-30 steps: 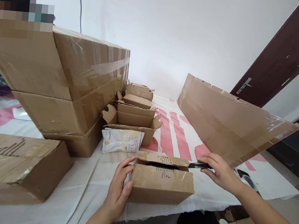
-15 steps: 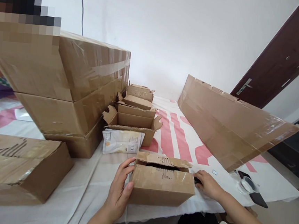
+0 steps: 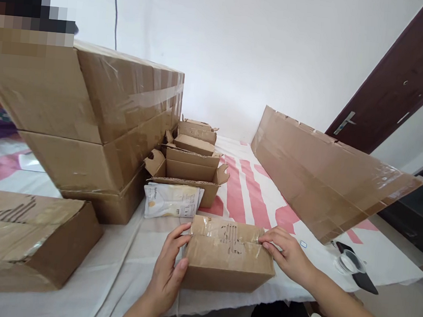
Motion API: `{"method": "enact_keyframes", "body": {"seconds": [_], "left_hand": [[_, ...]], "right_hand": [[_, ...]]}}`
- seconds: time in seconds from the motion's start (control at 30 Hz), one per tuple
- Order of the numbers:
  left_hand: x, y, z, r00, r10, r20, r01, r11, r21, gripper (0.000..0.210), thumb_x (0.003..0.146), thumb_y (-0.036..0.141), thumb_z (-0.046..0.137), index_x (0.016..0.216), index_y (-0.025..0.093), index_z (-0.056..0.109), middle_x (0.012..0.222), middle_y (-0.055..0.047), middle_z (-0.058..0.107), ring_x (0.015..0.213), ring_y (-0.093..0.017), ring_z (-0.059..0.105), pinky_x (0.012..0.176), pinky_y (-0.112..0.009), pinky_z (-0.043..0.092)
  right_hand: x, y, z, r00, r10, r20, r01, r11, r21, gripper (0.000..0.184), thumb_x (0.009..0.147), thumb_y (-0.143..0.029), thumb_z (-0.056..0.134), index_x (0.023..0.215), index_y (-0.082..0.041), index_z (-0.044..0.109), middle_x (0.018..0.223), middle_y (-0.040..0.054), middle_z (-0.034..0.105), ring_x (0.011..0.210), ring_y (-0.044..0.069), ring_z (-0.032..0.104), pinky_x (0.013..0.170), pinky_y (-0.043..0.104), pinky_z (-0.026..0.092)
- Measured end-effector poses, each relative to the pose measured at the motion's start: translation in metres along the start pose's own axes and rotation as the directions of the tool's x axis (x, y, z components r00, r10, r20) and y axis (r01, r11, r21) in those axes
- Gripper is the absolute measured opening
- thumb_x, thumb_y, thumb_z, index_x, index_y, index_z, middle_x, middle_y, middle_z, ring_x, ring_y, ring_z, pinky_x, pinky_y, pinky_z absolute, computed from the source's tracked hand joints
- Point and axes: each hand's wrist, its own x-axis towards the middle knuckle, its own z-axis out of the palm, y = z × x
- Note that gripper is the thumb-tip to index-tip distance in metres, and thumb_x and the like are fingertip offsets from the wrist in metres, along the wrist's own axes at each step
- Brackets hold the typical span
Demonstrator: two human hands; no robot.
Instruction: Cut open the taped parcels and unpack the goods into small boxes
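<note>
A small brown cardboard box (image 3: 228, 258) rests near the table's front edge, its printed top flaps lying nearly flat along a taped seam. My left hand (image 3: 170, 263) holds the box at its left end, thumb at the near corner and fingers at the top edge. At the right end of the seam, my right hand (image 3: 286, 256) has its fingers bent onto the top flap, with the thumb close to the forefinger. Just behind the box, a white printed pouch (image 3: 172, 202) leans against an open cardboard box (image 3: 191, 170).
Big taped cartons (image 3: 103, 124) are stacked at left, with part of another person behind. A closed long box (image 3: 22, 240) lies nearer. At right stand a large cardboard sheet (image 3: 324, 173), a clear round container (image 3: 350, 263) and a flat black object (image 3: 365, 283).
The rear top flap has gone down, closing the dark gap in the box. My right hand has moved from the right side up onto the top; my left hand stays put.
</note>
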Motion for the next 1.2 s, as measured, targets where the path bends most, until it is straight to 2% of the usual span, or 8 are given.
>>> {"method": "enact_keyframes", "body": {"seconds": [0.13, 0.3, 0.53, 0.73, 0.87, 1.1, 1.2], "left_hand": [[-0.001, 0.0, -0.001, 1.0, 0.001, 0.012, -0.001, 1.0, 0.006, 0.031, 0.099, 0.036, 0.035, 0.124, 0.025, 0.049, 0.141, -0.013, 0.044, 0.13, -0.028, 0.045, 0.102, -0.045, 0.042], [0.0, 0.001, -0.001, 1.0, -0.006, 0.009, 0.006, 1.0, 0.001, 0.029, 0.098, 0.037, 0.036, 0.121, 0.025, 0.05, 0.14, -0.012, 0.045, 0.129, -0.028, 0.046, 0.101, -0.045, 0.043], [0.0, 0.003, 0.0, 1.0, -0.01, 0.012, 0.01, 1.0, -0.007, 0.029, 0.099, 0.036, 0.035, 0.121, 0.024, 0.05, 0.14, -0.013, 0.044, 0.129, -0.029, 0.045, 0.101, -0.047, 0.042], [-0.001, 0.002, -0.001, 1.0, -0.014, 0.021, 0.014, 1.0, -0.015, 0.029, 0.099, 0.035, 0.036, 0.122, 0.025, 0.049, 0.141, -0.013, 0.043, 0.131, -0.029, 0.044, 0.102, -0.047, 0.041], [-0.001, 0.002, -0.001, 1.0, -0.014, 0.021, 0.015, 1.0, -0.017, 0.028, 0.099, 0.034, 0.036, 0.123, 0.026, 0.048, 0.141, -0.012, 0.043, 0.131, -0.028, 0.044, 0.102, -0.046, 0.041], [-0.001, 0.003, -0.002, 1.0, -0.001, 0.018, 0.001, 1.0, -0.005, 0.028, 0.099, 0.035, 0.036, 0.122, 0.025, 0.049, 0.141, -0.013, 0.044, 0.13, -0.029, 0.045, 0.101, -0.046, 0.042], [-0.001, 0.003, -0.003, 1.0, 0.001, 0.013, -0.001, 1.0, 0.0, 0.028, 0.099, 0.035, 0.036, 0.122, 0.024, 0.049, 0.141, -0.014, 0.044, 0.13, -0.029, 0.046, 0.101, -0.047, 0.043]], "right_hand": [[0.009, 0.001, 0.003, 0.968, 0.229, 0.098, -0.235, 0.971, 0.051, 0.016, 0.087, -0.025, 0.06, 0.101, -0.023, 0.068, 0.089, 0.0046, 0.068, 0.086, 0.021, 0.064, 0.077, 0.036, 0.052], [0.019, -0.007, -0.003, 0.926, 0.315, 0.206, -0.324, 0.946, 0.012, 0.02, 0.081, -0.017, 0.059, 0.098, -0.021, 0.067, 0.085, 0.0033, 0.063, 0.085, 0.02, 0.061, 0.079, 0.036, 0.049], [0.019, -0.013, -0.002, 0.92, 0.318, 0.228, -0.324, 0.946, -0.01, 0.018, 0.081, -0.013, 0.055, 0.093, -0.022, 0.065, 0.087, 0.0027, 0.061, 0.088, 0.02, 0.059, 0.082, 0.037, 0.048], [0.019, -0.009, 0.0, 0.951, 0.245, 0.189, -0.248, 0.969, -0.012, 0.013, 0.083, -0.013, 0.054, 0.088, -0.022, 0.062, 0.087, 0.003, 0.062, 0.086, 0.02, 0.059, 0.078, 0.037, 0.05], [0.022, -0.009, 0.002, 0.973, 0.177, 0.147, -0.174, 0.984, -0.036, 0.013, 0.084, -0.014, 0.057, 0.093, -0.023, 0.061, 0.09, 0.0039, 0.062, 0.089, 0.021, 0.058, 0.08, 0.039, 0.05], [0.028, -0.014, 0.001, 0.963, 0.164, 0.212, -0.151, 0.985, -0.08, 0.014, 0.085, -0.009, 0.054, 0.083, -0.023, 0.058, 0.086, 0.0023, 0.062, 0.088, 0.021, 0.057, 0.078, 0.036, 0.048], [0.027, -0.013, 0.001, 0.966, 0.164, 0.2, -0.151, 0.985, -0.08, 0.014, 0.085, -0.009, 0.055, 0.083, -0.022, 0.057, 0.086, 0.003, 0.062, 0.088, 0.021, 0.057, 0.079, 0.037, 0.048]]}}
